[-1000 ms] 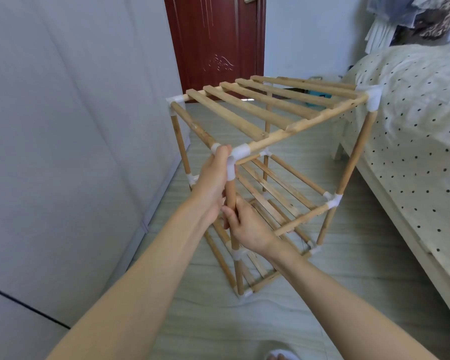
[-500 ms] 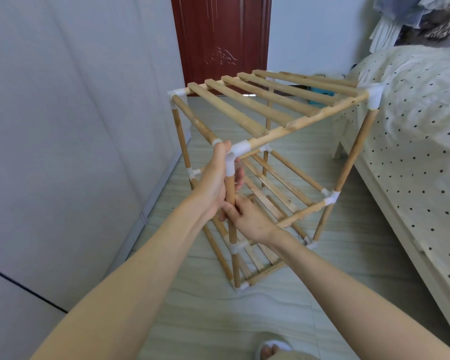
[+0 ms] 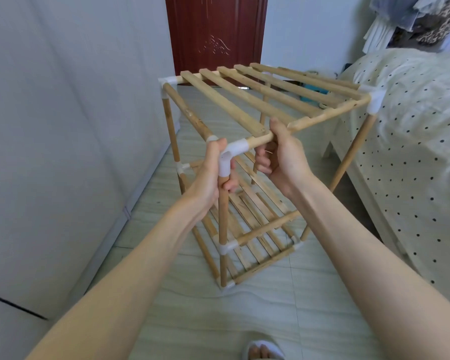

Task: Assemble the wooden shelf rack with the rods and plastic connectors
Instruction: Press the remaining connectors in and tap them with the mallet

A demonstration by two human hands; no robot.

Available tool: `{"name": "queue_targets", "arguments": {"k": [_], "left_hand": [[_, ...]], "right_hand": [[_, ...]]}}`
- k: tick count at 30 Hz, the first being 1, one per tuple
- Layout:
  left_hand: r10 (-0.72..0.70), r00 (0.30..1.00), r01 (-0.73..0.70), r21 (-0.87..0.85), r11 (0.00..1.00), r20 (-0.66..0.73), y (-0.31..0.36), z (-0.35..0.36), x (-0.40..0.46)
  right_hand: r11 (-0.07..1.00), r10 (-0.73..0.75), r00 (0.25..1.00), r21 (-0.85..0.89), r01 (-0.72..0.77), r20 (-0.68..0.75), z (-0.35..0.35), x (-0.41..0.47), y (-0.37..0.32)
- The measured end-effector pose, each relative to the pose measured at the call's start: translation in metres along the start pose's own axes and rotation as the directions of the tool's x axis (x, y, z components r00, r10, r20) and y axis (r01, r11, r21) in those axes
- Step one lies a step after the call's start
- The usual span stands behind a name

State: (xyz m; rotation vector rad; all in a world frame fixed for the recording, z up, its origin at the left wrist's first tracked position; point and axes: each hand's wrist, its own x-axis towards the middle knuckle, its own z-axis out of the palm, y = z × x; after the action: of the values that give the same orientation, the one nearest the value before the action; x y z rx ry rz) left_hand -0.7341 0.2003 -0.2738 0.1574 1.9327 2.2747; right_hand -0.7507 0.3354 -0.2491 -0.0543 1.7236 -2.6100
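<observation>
Rack [image 3: 247,162]: upright on floor, near bed [image 3: 413,126]. Left hand [image 3: 209,178] curled round post under front connector [image 3: 231,154]; right hand [image 3: 278,154] gripping top front rod. Advice: brace post, push rod squarely into connector; avoid twisting the frame.

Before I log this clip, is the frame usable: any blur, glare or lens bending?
Head view: soft, even daylight with no harsh glare; the rack and both hands, left and right, look sharp. Wide-angle bending is strong: forearms balloon toward the bottom corners, and the bed edge curves. Floor shadows are faint.
</observation>
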Motion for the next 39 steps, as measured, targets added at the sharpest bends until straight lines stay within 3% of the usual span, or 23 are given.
{"name": "queue_targets", "arguments": {"k": [8,13,17,21,23,25,27,30,32,35,39], "left_hand": [[-0.021,1.0,0.022,-0.066,0.998,0.017,0.0,-0.001,0.003],[-0.016,0.99,-0.007,-0.163,0.987,-0.141,0.003,-0.02,-0.008],[-0.028,0.937,-0.035,-0.175,0.984,-0.347,0.021,-0.062,-0.006],[0.006,0.797,-0.014,-0.009,1.0,-0.603,0.044,-0.099,-0.002],[0.101,0.664,0.03,0.162,0.986,-0.741,0.053,-0.103,0.0],[0.292,0.522,0.148,0.422,0.894,-0.802,0.06,-0.097,-0.002],[0.532,0.523,0.141,0.683,0.716,-0.666,0.063,-0.075,-0.009],[0.73,0.635,-0.068,0.923,0.379,-0.253,0.059,-0.029,-0.015],[0.723,0.691,-0.221,0.956,0.194,0.013,0.056,0.005,-0.013],[0.616,0.738,-0.392,0.918,0.057,0.277,0.051,0.054,-0.002],[0.513,0.782,-0.408,0.913,-0.007,0.354,0.05,0.104,0.019]], "right_hand": [[0.998,-0.036,0.997,0.058,0.032,0.062,0.002,0.003,0.007],[0.989,0.119,0.985,-0.103,-0.106,0.128,0.012,-0.013,0.0],[0.934,0.199,0.977,-0.316,-0.166,0.075,-0.002,-0.029,-0.008],[0.832,-0.036,0.976,-0.548,-0.09,-0.214,-0.038,-0.032,-0.023],[0.709,-0.241,0.92,-0.703,-0.051,-0.309,-0.052,-0.035,-0.025],[0.613,-0.415,0.857,-0.79,0.014,-0.307,-0.057,-0.041,-0.02],[0.606,-0.527,0.787,-0.791,0.083,-0.321,-0.06,-0.046,-0.014],[0.652,-0.53,0.75,-0.756,0.061,-0.396,-0.072,-0.041,-0.013],[0.656,-0.415,0.844,-0.754,0.019,-0.34,-0.082,-0.036,-0.017],[0.692,-0.299,0.934,-0.718,0.071,-0.195,-0.085,-0.034,-0.019],[0.689,-0.366,0.922,-0.703,0.176,-0.129,-0.088,-0.035,-0.013]]}}
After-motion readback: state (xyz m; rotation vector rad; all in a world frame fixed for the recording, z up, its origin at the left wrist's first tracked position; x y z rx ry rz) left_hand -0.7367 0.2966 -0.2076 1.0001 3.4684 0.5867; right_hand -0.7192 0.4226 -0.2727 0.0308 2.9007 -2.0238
